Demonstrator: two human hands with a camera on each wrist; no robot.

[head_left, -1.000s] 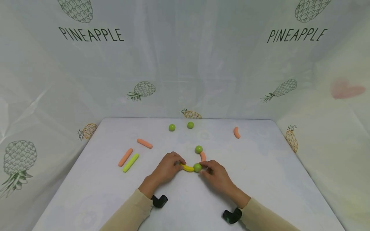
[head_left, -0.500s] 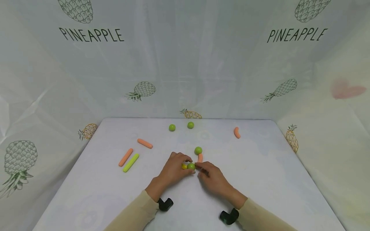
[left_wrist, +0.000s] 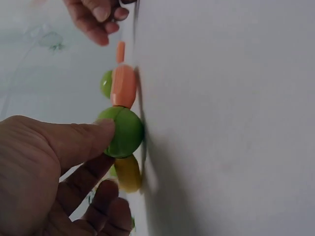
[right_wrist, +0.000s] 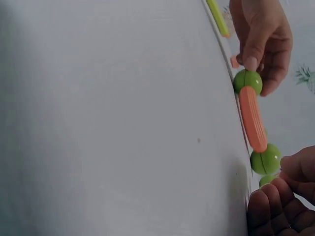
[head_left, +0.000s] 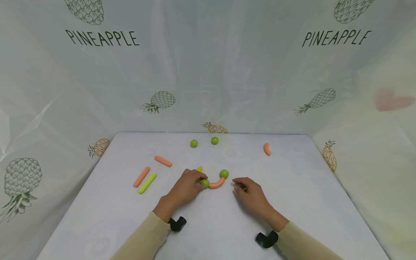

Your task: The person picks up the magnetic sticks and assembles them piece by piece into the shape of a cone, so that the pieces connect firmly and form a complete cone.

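The person's left hand point(head_left: 186, 186) pinches a smooth, round green ball point(head_left: 204, 183) between thumb and fingers, near the middle of the white tabletop point(head_left: 208, 231). On the ball's right, a curved orange stick point(head_left: 217, 183) touches it, bowing towards the near side. The stick's far right end meets a second round green ball point(head_left: 224, 174). A yellow stick point(left_wrist: 129, 173) meets the pinched ball on its other side; in the head view only its far end shows, beyond the left hand.

The right hand point(head_left: 250, 195) is just to the right of the second green ball, apart from it, its fingers loosely curled and grasping nothing.

On the left of the tabletop, a straight orange stick point(head_left: 141, 177) lies beside a straight yellow-green stick point(head_left: 147, 183), nearly parallel to it. Another straight orange stick point(head_left: 163, 161) lies farther off and to the right of this pair. Two more green balls, a left one point(head_left: 193, 143) and a right one point(head_left: 215, 140), sit apart near the far edge. A short curved orange piece point(head_left: 267, 149) lies at the far right. Behind the tabletop hangs a pale cloth point(head_left: 208, 72) printed with pineapples and lettering.
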